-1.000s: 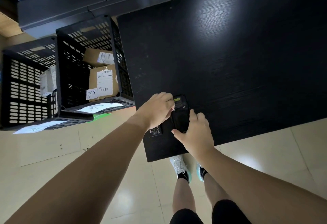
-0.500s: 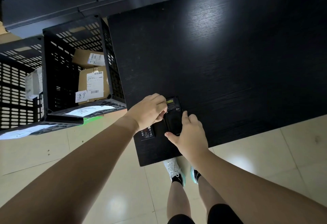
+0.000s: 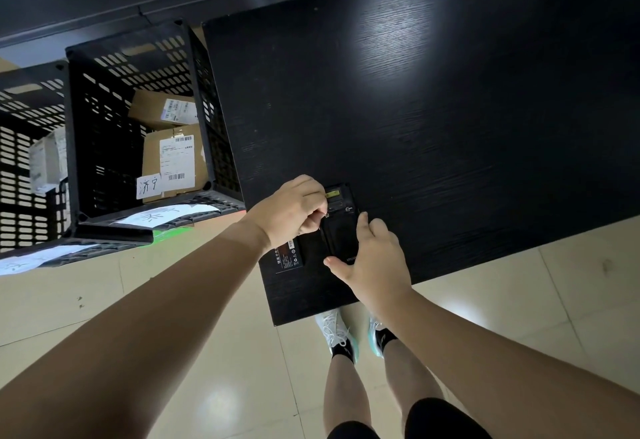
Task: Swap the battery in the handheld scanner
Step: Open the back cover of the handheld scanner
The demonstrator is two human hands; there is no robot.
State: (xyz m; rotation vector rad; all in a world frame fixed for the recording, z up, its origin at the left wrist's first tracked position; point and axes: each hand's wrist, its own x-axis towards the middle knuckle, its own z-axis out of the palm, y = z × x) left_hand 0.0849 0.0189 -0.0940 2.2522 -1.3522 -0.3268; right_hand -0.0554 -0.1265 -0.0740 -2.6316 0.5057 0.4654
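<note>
A black handheld scanner (image 3: pixel 341 220) lies back up near the front left corner of the black table (image 3: pixel 433 119). A yellow-green label shows at its far end. My right hand (image 3: pixel 375 258) rests on the scanner's near end, thumb along its left side. My left hand (image 3: pixel 294 211) is curled at the scanner's left edge, fingertips pinched by a small latch. A flat black battery (image 3: pixel 292 256) with a red and white label lies on the table just left of the scanner, partly under my left wrist.
Two black slatted crates (image 3: pixel 138 119) with cardboard parcels and paper labels stand on the floor to the left of the table. Dark cabinets run along the back. My legs and white shoes (image 3: pixel 336 333) are below the table's front edge on a beige tiled floor.
Both hands stay on the scanner. My left fingers have curled tighter at its left edge, and my right hand has spread slightly over the near end.
</note>
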